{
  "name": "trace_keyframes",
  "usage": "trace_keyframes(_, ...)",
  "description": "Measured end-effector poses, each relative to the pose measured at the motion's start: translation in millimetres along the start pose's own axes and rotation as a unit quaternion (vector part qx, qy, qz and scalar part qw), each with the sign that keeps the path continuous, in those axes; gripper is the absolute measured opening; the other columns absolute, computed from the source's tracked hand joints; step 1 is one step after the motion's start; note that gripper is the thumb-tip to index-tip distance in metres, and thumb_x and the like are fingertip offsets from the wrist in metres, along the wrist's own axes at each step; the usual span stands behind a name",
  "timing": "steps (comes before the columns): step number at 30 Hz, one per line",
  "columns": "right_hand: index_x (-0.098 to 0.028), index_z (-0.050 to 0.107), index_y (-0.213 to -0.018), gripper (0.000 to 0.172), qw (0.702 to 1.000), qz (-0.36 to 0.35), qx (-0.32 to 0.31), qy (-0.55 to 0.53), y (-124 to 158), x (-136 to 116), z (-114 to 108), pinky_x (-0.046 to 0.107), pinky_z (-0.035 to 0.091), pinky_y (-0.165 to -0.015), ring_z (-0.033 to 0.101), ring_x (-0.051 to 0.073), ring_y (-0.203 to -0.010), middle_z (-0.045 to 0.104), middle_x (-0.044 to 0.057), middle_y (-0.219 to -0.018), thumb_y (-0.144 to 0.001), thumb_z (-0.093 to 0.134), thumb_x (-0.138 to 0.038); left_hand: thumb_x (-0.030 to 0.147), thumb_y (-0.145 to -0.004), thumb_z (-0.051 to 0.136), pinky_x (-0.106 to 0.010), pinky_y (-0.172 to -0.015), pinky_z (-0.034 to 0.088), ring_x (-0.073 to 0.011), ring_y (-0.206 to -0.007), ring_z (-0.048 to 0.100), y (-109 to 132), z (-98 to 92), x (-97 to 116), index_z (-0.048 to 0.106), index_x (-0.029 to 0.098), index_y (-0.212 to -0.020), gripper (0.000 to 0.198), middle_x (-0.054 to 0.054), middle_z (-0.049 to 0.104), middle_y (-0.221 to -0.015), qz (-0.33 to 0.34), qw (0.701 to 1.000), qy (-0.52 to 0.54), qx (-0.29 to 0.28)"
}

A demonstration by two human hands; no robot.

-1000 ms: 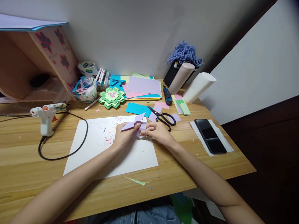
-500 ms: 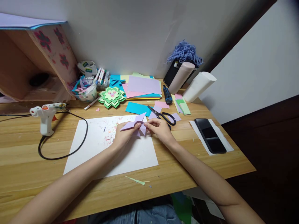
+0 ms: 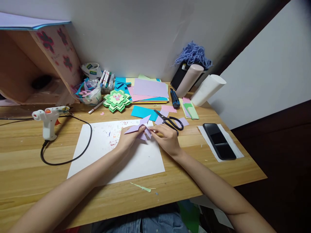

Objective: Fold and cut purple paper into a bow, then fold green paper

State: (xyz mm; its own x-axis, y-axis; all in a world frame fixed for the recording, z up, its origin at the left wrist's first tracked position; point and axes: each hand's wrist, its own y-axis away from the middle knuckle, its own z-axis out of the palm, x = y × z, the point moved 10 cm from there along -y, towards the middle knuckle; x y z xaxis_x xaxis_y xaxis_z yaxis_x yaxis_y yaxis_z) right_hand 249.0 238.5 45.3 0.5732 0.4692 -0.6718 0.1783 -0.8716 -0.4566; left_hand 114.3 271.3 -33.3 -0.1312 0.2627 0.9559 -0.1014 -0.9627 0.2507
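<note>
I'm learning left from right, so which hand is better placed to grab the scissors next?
Probably the right hand: the scissors lie just beyond it, handles nearest. The left hand is farther away, though both hold the purple paper.

The left forearm (image 3: 82,178) and right forearm (image 3: 206,180) slant inward, bare. The left hand (image 3: 127,139) grips, thumb (image 3: 141,129) uppermost; just beside it, the right hand (image 3: 168,138) pinches with its fingertips (image 3: 151,129).

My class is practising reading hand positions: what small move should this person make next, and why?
Probably press the right side of the pale purple, pointed paper piece firmly with the bare right hand: its thumb and forefinger are at that side, while the bare left hand grips the opposite side, above the white rectangular paper sheet.
</note>
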Motion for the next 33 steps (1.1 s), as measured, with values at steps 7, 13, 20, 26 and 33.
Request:
trace_keyframes(7,-0.020,0.068,-0.091,0.016,0.996,-0.087,0.012,0.024,-1,-10,-2,0.030,0.048,-0.071,0.062,0.017,-0.076,0.070,0.005,-0.082,-0.082,0.056,-0.015,0.037,-0.062,0.074,-0.032,-0.072,0.044,-0.0208,-0.079,0.060,-1,3.3,0,0.072,0.012,-0.080,0.031,-0.010,0.070,-0.086,-0.020,0.999,0.013,-0.027)
trace_keyframes(13,-0.021,0.068,-0.089,0.016,0.996,-0.081,0.009,0.023,-2,-9,-1,0.030,0.049,-0.070,0.061,0.016,-0.075,0.069,0.004,-0.081,-0.082,0.056,-0.014,0.036,-0.062,0.075,-0.030,-0.072,0.045,-0.0202,-0.082,0.060,-3,4.9,-3,0.072,0.014,-0.078,0.027,-0.008,0.070,-0.085,-0.034,0.998,0.033,-0.035)
trace_keyframes(20,-0.019,0.066,-0.088,0.016,0.993,-0.105,0.000,0.061,-1,-14,3,0.030,0.047,-0.073,0.060,0.017,-0.078,0.068,0.005,-0.082,-0.082,0.053,-0.012,0.039,-0.063,0.073,-0.030,-0.072,0.044,-0.0202,-0.083,0.060,-3,4.5,-3,0.072,0.015,-0.077,0.027,-0.008,0.070,-0.085,-0.028,0.999,0.017,-0.038)
trace_keyframes(26,-0.019,0.064,-0.089,0.012,0.999,0.028,-0.004,-0.041,-1,11,5,0.027,0.051,-0.067,0.061,0.015,-0.073,0.066,0.005,-0.085,-0.080,0.056,-0.017,0.039,-0.062,0.074,-0.028,-0.070,0.044,-0.0183,-0.077,0.060,-2,1.9,3,0.071,0.014,-0.077,0.029,-0.007,0.070,-0.083,-0.002,1.000,-0.006,-0.018)
trace_keyframes(33,-0.017,0.063,-0.079,0.016,0.957,0.185,0.009,-0.224,4,49,14,0.026,0.052,-0.062,0.062,0.016,-0.073,0.065,0.005,-0.081,-0.074,0.064,-0.032,0.040,-0.064,0.072,-0.028,-0.066,0.044,-0.0182,-0.072,0.059,6,11.9,30,0.070,0.013,-0.077,0.030,-0.006,0.069,-0.078,0.094,0.991,-0.081,-0.052)
